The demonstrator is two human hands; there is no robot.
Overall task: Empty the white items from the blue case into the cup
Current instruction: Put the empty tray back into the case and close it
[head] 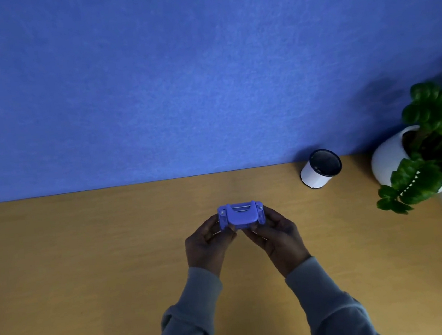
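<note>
A small blue case [240,215] with a latch and metal pins on top is held between both hands at the middle of the wooden table [88,263]. My left hand [209,246] grips its left side and my right hand [278,239] grips its right side, thumbs near the front edge. The case looks shut and no white items show. A white cup [320,168] with a dark inside stands at the back right, near the wall, well apart from the hands.
A green plant [430,145] in a white pot [385,161] stands at the far right edge of the table, right of the cup. A blue felt wall [177,76] rises behind the table's back edge.
</note>
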